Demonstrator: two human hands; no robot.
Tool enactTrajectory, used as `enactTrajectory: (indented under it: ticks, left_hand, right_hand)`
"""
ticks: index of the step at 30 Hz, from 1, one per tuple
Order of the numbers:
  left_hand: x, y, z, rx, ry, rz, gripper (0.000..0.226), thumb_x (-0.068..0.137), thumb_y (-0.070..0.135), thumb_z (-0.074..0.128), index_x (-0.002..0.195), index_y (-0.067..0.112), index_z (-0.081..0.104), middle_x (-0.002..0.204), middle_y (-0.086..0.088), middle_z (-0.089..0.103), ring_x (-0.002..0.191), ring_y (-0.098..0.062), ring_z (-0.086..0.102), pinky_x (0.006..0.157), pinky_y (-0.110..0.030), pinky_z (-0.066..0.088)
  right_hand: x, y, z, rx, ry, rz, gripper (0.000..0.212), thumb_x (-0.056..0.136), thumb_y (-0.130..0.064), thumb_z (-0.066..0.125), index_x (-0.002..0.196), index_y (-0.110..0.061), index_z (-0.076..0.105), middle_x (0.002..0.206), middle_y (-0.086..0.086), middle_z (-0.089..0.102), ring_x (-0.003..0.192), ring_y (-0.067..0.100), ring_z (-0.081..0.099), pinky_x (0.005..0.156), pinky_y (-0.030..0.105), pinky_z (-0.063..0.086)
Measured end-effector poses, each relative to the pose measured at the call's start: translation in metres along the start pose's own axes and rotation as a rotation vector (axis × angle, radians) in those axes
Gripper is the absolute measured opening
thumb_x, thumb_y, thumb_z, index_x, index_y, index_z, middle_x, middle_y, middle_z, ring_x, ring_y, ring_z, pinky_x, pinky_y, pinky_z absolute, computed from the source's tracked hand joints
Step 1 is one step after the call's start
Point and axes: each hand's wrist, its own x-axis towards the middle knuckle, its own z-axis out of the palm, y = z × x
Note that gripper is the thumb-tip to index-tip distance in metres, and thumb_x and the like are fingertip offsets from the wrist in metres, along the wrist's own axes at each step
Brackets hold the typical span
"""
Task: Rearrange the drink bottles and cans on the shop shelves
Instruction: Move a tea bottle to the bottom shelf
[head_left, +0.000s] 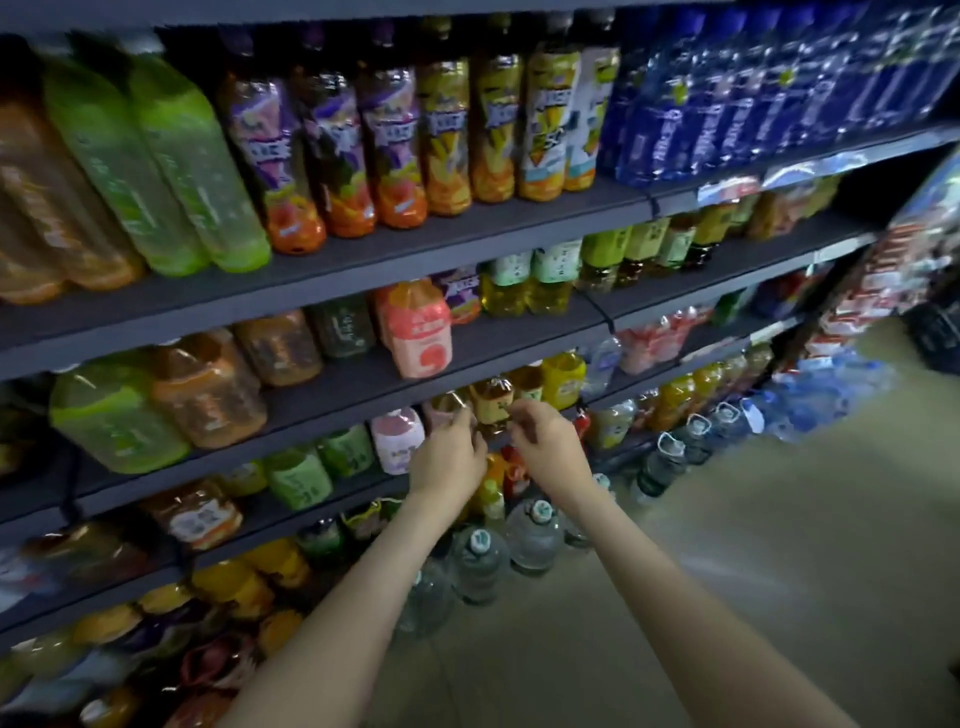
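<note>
Dark shop shelves (467, 358) hold rows of drink bottles. My left hand (448, 454) reaches to the third shelf down, and its fingertips touch a clear bottle with a pink label (445, 408). My right hand (545, 441) is just to the right, fingers curled and apart, beside an amber bottle with a pale label (492, 402) that stands between the two hands. Nothing shows inside the right hand. Motion blur hides whether the left fingers grip the pink-labelled bottle.
A pink bottle (397, 439) stands left of my left hand and yellow bottles (563, 379) right of the amber one. Large water jugs (535, 535) stand on the floor below the shelves. A salmon-labelled bottle (421, 332) stands one shelf up. Beige floor (727, 545) lies to the right.
</note>
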Motion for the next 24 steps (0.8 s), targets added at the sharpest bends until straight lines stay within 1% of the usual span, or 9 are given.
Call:
enactTrajectory:
  ticks: [3, 5, 8, 11, 15, 18, 20, 21, 24]
  left_hand:
    - [0.008, 0.047, 0.040, -0.018, -0.081, -0.020, 0.023, 0.096, 0.025, 0.045, 0.114, 0.014, 0.052, 0.102, -0.010, 0.065, 0.094, -0.032, 0.061, 0.068, -0.037, 0.048]
    - [0.015, 0.075, 0.060, -0.007, -0.104, -0.020, 0.023, 0.096, 0.026, 0.045, 0.113, 0.014, 0.053, 0.101, -0.010, 0.066, 0.093, -0.032, 0.061, 0.067, -0.035, 0.046]
    - [0.030, 0.109, 0.082, 0.023, -0.125, 0.013, 0.023, 0.095, 0.027, 0.046, 0.113, 0.013, 0.053, 0.104, -0.010, 0.065, 0.097, -0.032, 0.061, 0.068, -0.035, 0.045]
    - [0.054, 0.137, 0.102, 0.025, -0.134, 0.029, 0.023, 0.095, 0.027, 0.046, 0.112, 0.013, 0.054, 0.105, -0.010, 0.065, 0.096, -0.031, 0.061, 0.073, -0.036, 0.051]
    - [0.096, 0.169, 0.130, 0.040, -0.154, 0.008, 0.024, 0.096, 0.028, 0.044, 0.110, 0.013, 0.055, 0.102, -0.010, 0.066, 0.096, -0.031, 0.062, 0.074, -0.037, 0.052]
    - [0.137, 0.193, 0.153, 0.043, -0.153, 0.016, 0.025, 0.096, 0.027, 0.045, 0.114, 0.012, 0.054, 0.104, -0.013, 0.065, 0.098, -0.034, 0.061, 0.070, -0.035, 0.047]
    - [0.165, 0.212, 0.165, 0.041, -0.146, 0.023, 0.024, 0.096, 0.027, 0.045, 0.114, 0.013, 0.054, 0.107, -0.012, 0.065, 0.102, -0.034, 0.060, 0.073, -0.036, 0.046]
    - [0.178, 0.223, 0.169, 0.045, -0.150, 0.028, 0.024, 0.096, 0.027, 0.045, 0.113, 0.013, 0.054, 0.108, -0.013, 0.065, 0.102, -0.034, 0.060, 0.075, -0.036, 0.047]
    - [0.216, 0.254, 0.181, 0.056, -0.170, 0.055, 0.024, 0.096, 0.025, 0.044, 0.115, 0.012, 0.052, 0.108, -0.014, 0.064, 0.101, -0.034, 0.060, 0.077, -0.037, 0.048]
  right_hand:
    - [-0.008, 0.056, -0.046, -0.053, -0.005, 0.075, 0.019, 0.091, -0.010, 0.056, 0.109, -0.007, 0.060, 0.104, 0.009, 0.063, 0.097, 0.024, 0.060, 0.081, 0.031, 0.048]
    - [-0.006, 0.086, -0.073, -0.076, 0.011, 0.128, 0.021, 0.090, -0.010, 0.056, 0.110, -0.006, 0.060, 0.104, 0.011, 0.063, 0.097, 0.027, 0.059, 0.080, 0.034, 0.048]
    - [0.004, 0.121, -0.105, -0.085, 0.038, 0.179, 0.020, 0.089, -0.008, 0.057, 0.109, -0.004, 0.060, 0.104, 0.014, 0.064, 0.098, 0.029, 0.059, 0.081, 0.035, 0.046]
    - [0.021, 0.149, -0.128, -0.073, 0.067, 0.214, 0.017, 0.090, -0.009, 0.056, 0.106, -0.003, 0.060, 0.103, 0.014, 0.063, 0.097, 0.029, 0.058, 0.079, 0.032, 0.044]
    - [0.054, 0.185, -0.152, -0.095, 0.076, 0.245, 0.022, 0.089, -0.009, 0.056, 0.110, -0.003, 0.058, 0.107, 0.013, 0.061, 0.100, 0.028, 0.055, 0.079, 0.030, 0.040]
    - [0.087, 0.221, -0.164, -0.118, 0.052, 0.258, 0.026, 0.087, -0.008, 0.057, 0.112, -0.003, 0.057, 0.107, 0.014, 0.060, 0.100, 0.029, 0.056, 0.081, 0.030, 0.041]
    - [0.110, 0.244, -0.174, -0.110, 0.038, 0.291, 0.027, 0.085, -0.008, 0.057, 0.112, -0.003, 0.056, 0.109, 0.013, 0.060, 0.103, 0.030, 0.055, 0.084, 0.034, 0.044]
    - [0.121, 0.255, -0.180, -0.107, 0.034, 0.310, 0.027, 0.085, -0.009, 0.058, 0.111, -0.002, 0.055, 0.109, 0.014, 0.060, 0.103, 0.031, 0.055, 0.083, 0.034, 0.044]
    - [0.155, 0.283, -0.199, -0.100, 0.037, 0.346, 0.026, 0.086, -0.008, 0.058, 0.111, -0.001, 0.053, 0.108, 0.015, 0.059, 0.103, 0.031, 0.053, 0.074, 0.027, 0.034]
